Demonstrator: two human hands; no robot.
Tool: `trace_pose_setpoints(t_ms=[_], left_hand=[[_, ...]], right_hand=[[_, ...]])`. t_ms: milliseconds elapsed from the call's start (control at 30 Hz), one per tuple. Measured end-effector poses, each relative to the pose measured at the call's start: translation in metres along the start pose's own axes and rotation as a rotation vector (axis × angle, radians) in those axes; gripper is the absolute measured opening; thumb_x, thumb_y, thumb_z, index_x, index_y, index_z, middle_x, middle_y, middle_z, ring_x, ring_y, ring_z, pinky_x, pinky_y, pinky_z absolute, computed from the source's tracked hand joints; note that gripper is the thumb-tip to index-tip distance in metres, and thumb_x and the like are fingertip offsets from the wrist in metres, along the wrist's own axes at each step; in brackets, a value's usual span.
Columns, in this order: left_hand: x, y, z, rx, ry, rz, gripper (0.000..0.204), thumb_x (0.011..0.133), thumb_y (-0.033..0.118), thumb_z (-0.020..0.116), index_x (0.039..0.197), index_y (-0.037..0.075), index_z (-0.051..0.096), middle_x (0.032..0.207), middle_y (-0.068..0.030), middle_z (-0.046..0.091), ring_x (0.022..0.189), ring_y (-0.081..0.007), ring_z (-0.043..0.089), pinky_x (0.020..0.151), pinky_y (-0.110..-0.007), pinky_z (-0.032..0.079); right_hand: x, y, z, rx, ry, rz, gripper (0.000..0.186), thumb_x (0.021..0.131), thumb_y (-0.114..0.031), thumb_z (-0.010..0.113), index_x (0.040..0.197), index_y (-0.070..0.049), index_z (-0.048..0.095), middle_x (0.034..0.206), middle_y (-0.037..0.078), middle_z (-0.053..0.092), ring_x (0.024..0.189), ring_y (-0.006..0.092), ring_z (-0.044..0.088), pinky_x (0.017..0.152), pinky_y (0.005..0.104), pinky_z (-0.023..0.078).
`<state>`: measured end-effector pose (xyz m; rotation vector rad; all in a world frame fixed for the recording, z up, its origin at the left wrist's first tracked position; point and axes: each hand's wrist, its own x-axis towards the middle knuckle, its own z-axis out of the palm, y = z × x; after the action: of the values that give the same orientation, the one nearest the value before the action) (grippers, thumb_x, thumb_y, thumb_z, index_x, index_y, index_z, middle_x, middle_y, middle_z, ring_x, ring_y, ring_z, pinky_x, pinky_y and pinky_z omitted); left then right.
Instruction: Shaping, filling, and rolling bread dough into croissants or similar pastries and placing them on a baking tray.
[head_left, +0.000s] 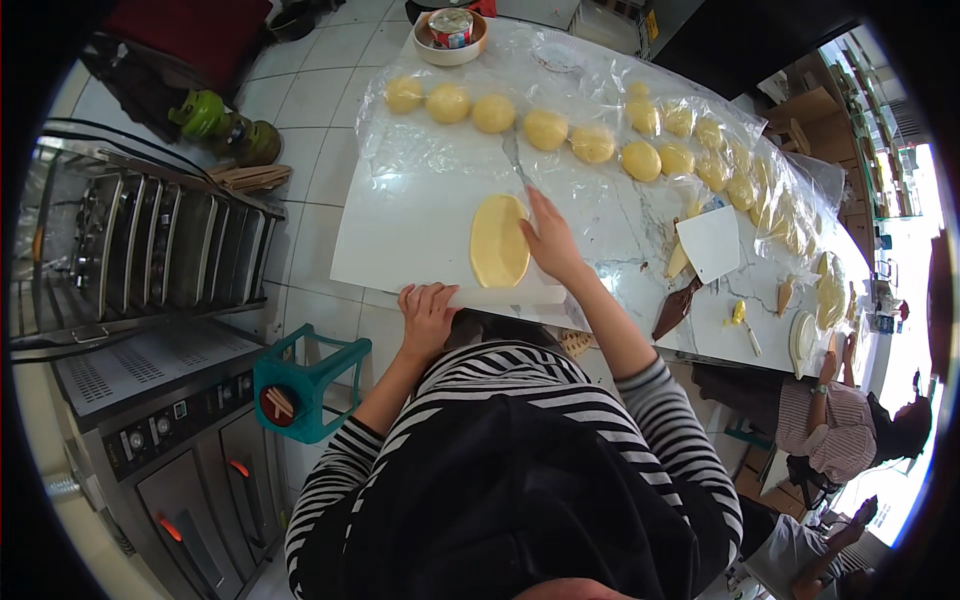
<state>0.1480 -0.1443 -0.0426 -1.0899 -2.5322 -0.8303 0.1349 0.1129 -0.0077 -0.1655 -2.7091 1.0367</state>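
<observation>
- Your left hand (430, 315) grips the rolling pin (510, 296) at one end; a slack grip could drop it.
- Your right hand (553, 243), spread, is at the right edge of the dough (496, 240) on the table (400, 225); uneven pressure could distort it.

Dough (500, 245) pale yellow; sleeves (668, 420) striped (black, white).

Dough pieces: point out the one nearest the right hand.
The flat yellow oval, right beside the right hand; the round dough balls all lie farther off.
</observation>
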Motion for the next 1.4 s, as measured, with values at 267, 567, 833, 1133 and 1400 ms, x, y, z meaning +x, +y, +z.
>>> trace_pose_setpoints(t_ms=[267,567,833,1133,1400], left_hand=[[-0.019,-0.025,-0.037,0.087,0.300,-0.228,0.032,0.081,0.016,0.059,0.110,0.003,0.052,0.108,-0.0132,0.052,0.103,-0.0310,0.042,0.093,-0.045,0.028],[0.000,-0.043,-0.075,0.168,0.698,-0.531,0.030,0.090,0.017,0.050,0.114,-0.001,0.047,0.112,-0.0150,0.050,0.105,-0.0305,0.039,0.090,-0.041,0.030],[0.017,-0.048,-0.073,0.060,0.715,-0.572,0.029,0.090,0.018,0.051,0.113,0.000,0.049,0.109,-0.0124,0.051,0.104,-0.0297,0.039,0.090,-0.040,0.031],[0.056,-0.052,-0.046,0.003,0.358,-0.427,0.031,0.083,0.015,0.058,0.111,0.005,0.052,0.108,-0.0109,0.054,0.105,-0.0292,0.043,0.092,-0.041,0.029],[0.109,-0.044,0.004,-0.157,-0.025,-0.112,0.034,0.074,0.014,0.065,0.106,0.011,0.057,0.103,-0.0079,0.055,0.103,-0.0271,0.046,0.094,-0.043,0.028]], right_hand=[[0.039,-0.028,0.008,-0.112,-0.366,0.175,0.042,0.069,-0.013,0.068,0.108,-0.002,0.058,0.098,0.021,0.059,0.094,0.0337,0.056,0.081,0.0407,0.045],[0.063,-0.067,-0.070,0.129,-0.556,0.057,0.023,0.065,-0.012,0.069,0.085,0.001,0.068,0.075,0.017,0.065,0.069,0.0254,0.063,0.065,0.0331,0.049],[0.050,-0.093,-0.073,-0.003,-0.203,-0.154,0.021,0.072,-0.013,0.066,0.090,-0.002,0.067,0.083,0.015,0.066,0.072,0.0289,0.062,0.069,0.0330,0.049],[-0.024,-0.045,-0.016,0.110,-0.516,-0.119,0.073,0.082,-0.034,0.062,0.138,-0.005,0.024,0.137,0.018,0.034,0.128,0.0294,0.033,0.104,0.0438,0.028],[0.016,-0.006,-0.040,0.393,-0.242,0.236,0.046,0.070,-0.014,0.074,0.113,-0.012,0.058,0.116,0.010,0.053,0.106,0.0265,0.049,0.088,0.0425,0.043]])
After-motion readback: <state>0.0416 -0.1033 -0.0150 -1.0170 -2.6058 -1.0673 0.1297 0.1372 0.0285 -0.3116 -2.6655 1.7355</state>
